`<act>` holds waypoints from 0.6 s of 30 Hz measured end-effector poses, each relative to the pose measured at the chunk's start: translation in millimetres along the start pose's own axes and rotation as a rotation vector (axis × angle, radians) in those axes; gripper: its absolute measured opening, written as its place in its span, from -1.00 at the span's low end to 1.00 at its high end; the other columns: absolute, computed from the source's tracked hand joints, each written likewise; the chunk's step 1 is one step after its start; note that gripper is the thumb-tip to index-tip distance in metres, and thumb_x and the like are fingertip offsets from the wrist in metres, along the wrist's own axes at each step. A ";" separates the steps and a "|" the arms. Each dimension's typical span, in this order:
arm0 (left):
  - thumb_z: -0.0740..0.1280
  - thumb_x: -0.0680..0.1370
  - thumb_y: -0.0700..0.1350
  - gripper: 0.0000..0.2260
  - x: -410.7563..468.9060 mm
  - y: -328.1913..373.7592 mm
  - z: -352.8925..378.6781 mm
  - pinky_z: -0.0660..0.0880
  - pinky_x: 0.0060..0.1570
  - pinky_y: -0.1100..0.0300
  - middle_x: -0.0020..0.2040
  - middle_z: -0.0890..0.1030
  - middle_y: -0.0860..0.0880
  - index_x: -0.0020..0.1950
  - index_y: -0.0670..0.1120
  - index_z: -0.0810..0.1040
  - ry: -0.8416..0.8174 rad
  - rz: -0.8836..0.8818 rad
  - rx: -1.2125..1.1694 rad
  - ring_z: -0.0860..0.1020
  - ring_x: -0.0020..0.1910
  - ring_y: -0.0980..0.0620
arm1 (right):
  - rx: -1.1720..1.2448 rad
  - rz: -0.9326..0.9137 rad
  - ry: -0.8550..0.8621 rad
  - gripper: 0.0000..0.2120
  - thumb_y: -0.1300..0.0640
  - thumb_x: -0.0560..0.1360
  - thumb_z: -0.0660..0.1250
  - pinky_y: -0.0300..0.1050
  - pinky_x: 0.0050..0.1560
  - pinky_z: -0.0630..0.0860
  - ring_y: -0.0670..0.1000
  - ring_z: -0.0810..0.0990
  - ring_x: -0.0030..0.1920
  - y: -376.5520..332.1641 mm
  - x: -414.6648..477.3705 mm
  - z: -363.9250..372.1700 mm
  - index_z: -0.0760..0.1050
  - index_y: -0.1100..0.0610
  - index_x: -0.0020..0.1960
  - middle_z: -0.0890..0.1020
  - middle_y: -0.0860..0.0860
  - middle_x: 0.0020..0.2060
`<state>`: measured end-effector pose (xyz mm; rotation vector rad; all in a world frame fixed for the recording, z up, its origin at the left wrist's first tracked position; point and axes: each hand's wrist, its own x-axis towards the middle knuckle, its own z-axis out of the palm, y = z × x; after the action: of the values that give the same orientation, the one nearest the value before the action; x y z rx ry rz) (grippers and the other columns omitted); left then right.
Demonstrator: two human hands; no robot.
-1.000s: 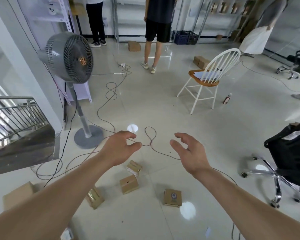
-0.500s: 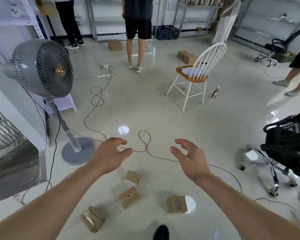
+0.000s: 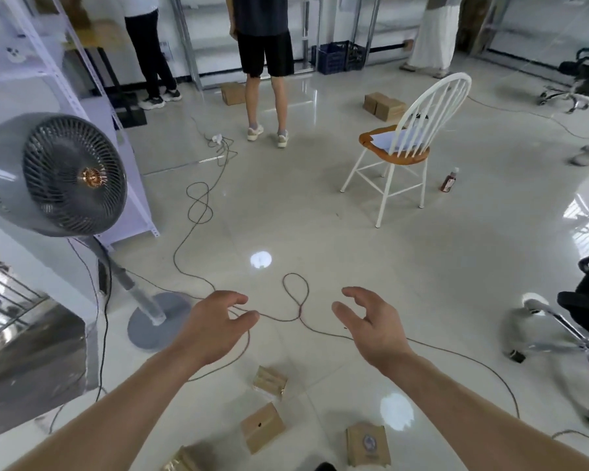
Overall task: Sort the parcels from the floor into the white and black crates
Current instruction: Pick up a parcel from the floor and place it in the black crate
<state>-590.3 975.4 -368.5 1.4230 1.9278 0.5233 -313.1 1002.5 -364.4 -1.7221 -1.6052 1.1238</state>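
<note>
Cardboard parcels (image 3: pixel 262 431) on floor (image 3: pixel 320 215), below & clear of left hand (image 3: pixel 215 326), right hand (image 3: pixel 371 326), both loosely spread

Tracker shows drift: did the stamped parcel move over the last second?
No. The stamped parcel keeps its spot right of the plain parcel and the fan base; it sits lower in frame only because the camera moved.

Fan (image 3: pixel 72 175) L, chair (image 3: pixel 405 154) back R, cable (image 3: pixel 300 314) betw. them on floor (image 3: pixel 320 215), parcels (image 3: pixel 262 431) nearest, btm centre.
</note>
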 end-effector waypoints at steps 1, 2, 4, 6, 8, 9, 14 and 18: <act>0.41 0.53 0.15 -0.62 5.6 1.5 1.0 0.33 0.21 0.24 0.31 0.54 0.15 0.31 0.07 0.56 0.008 -0.003 0.010 0.49 0.27 0.13 | 0.002 0.005 -0.007 -0.57 -0.10 0.57 0.40 -0.18 0.17 0.36 -0.11 0.50 0.31 -0.4 8.2 -0.8 0.52 0.00 0.40 0.63 0.03 0.22; 0.41 0.53 0.16 -0.62 12.0 2.0 2.2 0.32 0.21 0.24 0.31 0.54 0.15 0.31 0.07 0.56 0.010 -0.010 0.018 0.49 0.26 0.14 | 0.009 0.010 -0.013 -0.57 -0.11 0.57 0.40 -0.17 0.18 0.37 -0.11 0.50 0.31 -0.4 16.2 -1.2 0.52 0.00 0.39 0.64 0.05 0.20; 0.41 0.53 0.16 -0.62 23.2 3.2 4.9 0.33 0.21 0.23 0.32 0.55 0.13 0.31 0.06 0.57 0.001 -0.023 0.028 0.48 0.25 0.14 | 0.019 0.015 -0.024 -0.57 -0.11 0.57 0.40 -0.16 0.20 0.38 -0.11 0.50 0.32 1.2 28.6 -1.3 0.53 0.00 0.39 0.65 0.07 0.18; 0.41 0.54 0.15 -0.61 33.2 6.3 7.7 0.35 0.23 0.21 0.33 0.55 0.10 0.32 0.05 0.57 -0.008 -0.042 0.035 0.49 0.27 0.10 | 0.018 0.022 -0.031 -0.58 -0.10 0.57 0.40 -0.16 0.19 0.38 -0.11 0.51 0.27 3.9 38.0 -1.3 0.53 0.00 0.39 0.64 0.04 0.20; 0.40 0.54 0.14 -0.61 42.5 9.0 11.0 0.36 0.26 0.19 0.34 0.54 0.09 0.32 0.05 0.56 -0.020 -0.055 0.037 0.49 0.30 0.07 | 0.007 0.025 -0.030 -0.58 -0.10 0.58 0.40 -0.15 0.22 0.39 -0.09 0.50 0.30 7.1 45.1 -0.4 0.53 0.01 0.39 0.61 -0.01 0.25; 0.40 0.54 0.14 -0.61 46.9 10.8 12.6 0.35 0.26 0.19 0.35 0.54 0.10 0.33 0.05 0.56 -0.027 -0.054 0.041 0.49 0.31 0.06 | 0.003 0.025 -0.026 -0.58 -0.10 0.58 0.40 -0.13 0.25 0.40 -0.08 0.49 0.34 8.8 48.7 0.4 0.53 0.02 0.39 0.60 -0.02 0.27; 0.36 0.56 0.17 -0.63 73.0 6.2 23.9 0.35 0.11 0.19 0.30 0.52 0.14 0.34 0.10 0.54 -0.085 -0.064 0.117 0.48 0.15 0.10 | -0.022 0.066 -0.030 -0.57 -0.11 0.58 0.38 -0.13 0.28 0.42 -0.12 0.50 0.27 22.2 63.0 16.1 0.52 0.02 0.40 0.56 -0.08 0.34; 0.37 0.56 0.15 -0.60 104.3 -20.6 48.4 0.39 0.18 0.18 0.37 0.52 0.09 0.35 0.04 0.54 -0.202 -0.052 0.106 0.50 0.21 0.07 | -0.034 0.134 -0.031 -0.58 -0.13 0.57 0.39 -0.17 0.19 0.39 -0.20 0.53 0.17 45.7 73.7 44.1 0.54 0.00 0.38 0.58 -0.10 0.33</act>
<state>-587.7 1063.7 -445.0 1.4289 1.8468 0.2454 -329.4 1060.2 -441.0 -1.8663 -1.5549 1.1974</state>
